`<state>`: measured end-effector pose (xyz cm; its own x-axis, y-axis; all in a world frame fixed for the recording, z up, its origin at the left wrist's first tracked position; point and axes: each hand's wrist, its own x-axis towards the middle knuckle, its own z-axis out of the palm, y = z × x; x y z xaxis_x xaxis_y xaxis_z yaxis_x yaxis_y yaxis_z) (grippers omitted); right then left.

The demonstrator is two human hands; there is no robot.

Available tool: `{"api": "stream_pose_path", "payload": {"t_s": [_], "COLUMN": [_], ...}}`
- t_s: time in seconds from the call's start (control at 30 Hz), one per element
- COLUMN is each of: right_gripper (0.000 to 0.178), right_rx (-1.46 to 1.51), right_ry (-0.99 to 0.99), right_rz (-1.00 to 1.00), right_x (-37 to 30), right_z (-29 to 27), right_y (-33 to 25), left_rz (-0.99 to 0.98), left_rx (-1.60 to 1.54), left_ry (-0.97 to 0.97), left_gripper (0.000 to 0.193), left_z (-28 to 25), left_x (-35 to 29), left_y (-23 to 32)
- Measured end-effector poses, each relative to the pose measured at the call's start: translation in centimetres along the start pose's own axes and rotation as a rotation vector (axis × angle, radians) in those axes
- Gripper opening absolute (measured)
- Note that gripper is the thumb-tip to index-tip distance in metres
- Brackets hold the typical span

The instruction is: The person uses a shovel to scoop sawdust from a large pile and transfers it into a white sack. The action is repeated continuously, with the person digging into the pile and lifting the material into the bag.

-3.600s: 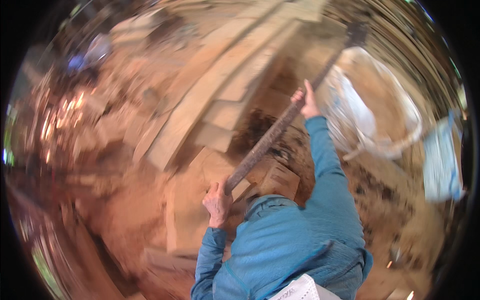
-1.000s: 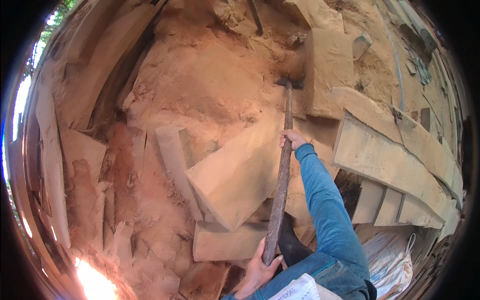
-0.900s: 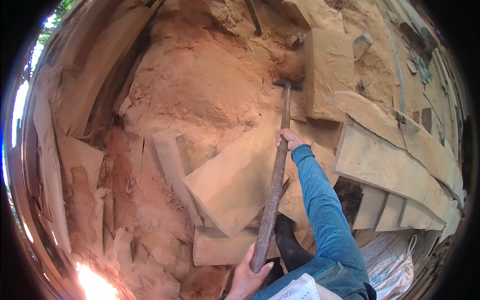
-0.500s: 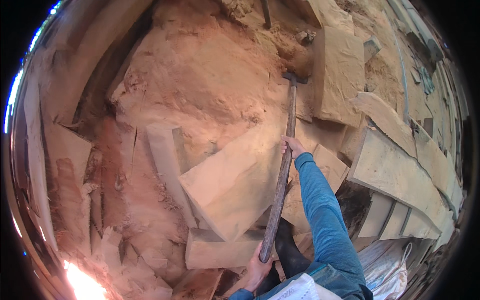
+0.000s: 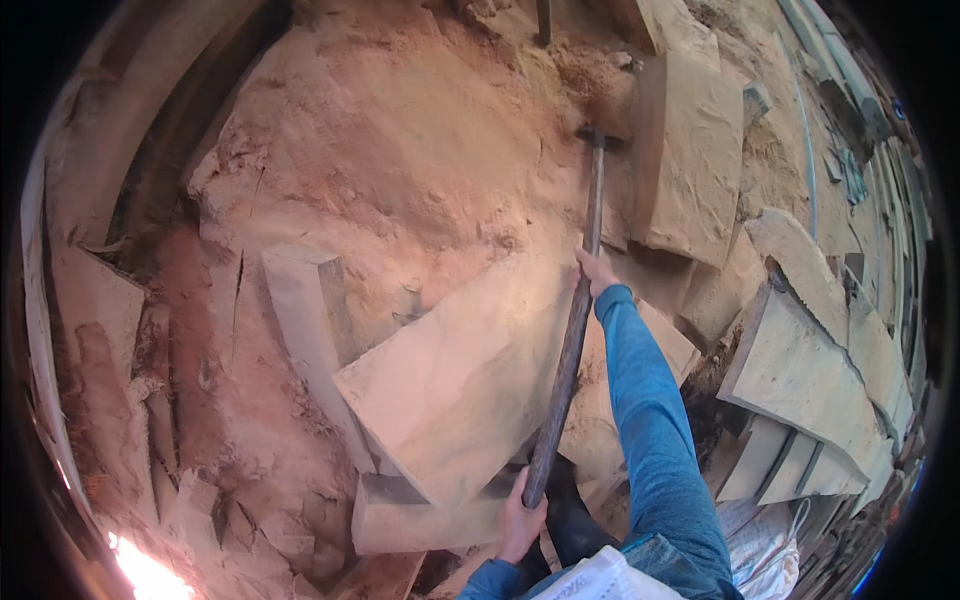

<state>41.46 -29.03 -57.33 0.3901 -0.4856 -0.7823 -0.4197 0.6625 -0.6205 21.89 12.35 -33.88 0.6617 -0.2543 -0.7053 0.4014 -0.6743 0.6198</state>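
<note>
A long-handled hoe (image 5: 566, 385) slants up and away from me, with both my hands wrapped round its wooden handle. My left hand (image 5: 522, 520) closes on the butt end, low and near my body. Farther up the shaft, my right hand (image 5: 598, 272) grips it with the arm stretched out. The dark hoe head (image 5: 598, 135) rests at the far end in reddish sawdust (image 5: 400, 130), just left of a thick wooden block (image 5: 690, 155). Part of the blade is blurred or sunk in the dust.
A large pale wood slab (image 5: 450, 370) lies left of the handle, with a squared offcut (image 5: 310, 310) beside it. Broken boards (image 5: 800, 370) are stacked on the right, above a white sack (image 5: 765, 550). Another upright pole (image 5: 544, 22) shows at the far edge.
The hoe head has shifted a little farther away, and my right hand has moved slightly forward with it. Both hands keep their hold. The whole view has also shifted slightly.
</note>
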Motion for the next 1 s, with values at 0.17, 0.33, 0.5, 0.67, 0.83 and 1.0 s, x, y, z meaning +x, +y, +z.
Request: {"api": "stream_pose_path", "payload": {"t_s": [0.17,0.33,0.5,0.67,0.83,1.0], "right_gripper": [0.030,0.028,0.028,0.027,0.029,0.030], "right_rx": [0.009,0.138,0.174,0.184,0.199,0.230], "right_ry": [0.001,0.037,-0.073,-0.059,-0.096,-0.121], "right_rz": [-0.012,0.127,0.151,0.146,0.138,0.132], "right_x": [-0.6,-4.1,-8.1,-14.8,-23.8,-31.9], "right_z": [2.2,3.2,3.1,4.4,6.6,8.7], "right_y": [-0.4,1.3,3.2,4.0,3.3,1.4], "left_rz": [0.076,0.059,0.019,0.065,0.059,0.095], "left_rx": [0.210,0.302,0.215,0.208,0.361,0.359], "left_ry": [0.157,0.169,0.162,0.202,0.184,0.159], "left_gripper": [0.052,0.054,0.057,0.054,0.048,0.047], "left_z": [-1.6,-3.8,-5.1,-7.5,-11.7,-15.3], "left_x": [1.7,-0.4,-4.0,-8.6,-14.5,-19.5], "left_y": [2.0,-0.1,-3.5,-6.2,-8.3,-10.1]}}
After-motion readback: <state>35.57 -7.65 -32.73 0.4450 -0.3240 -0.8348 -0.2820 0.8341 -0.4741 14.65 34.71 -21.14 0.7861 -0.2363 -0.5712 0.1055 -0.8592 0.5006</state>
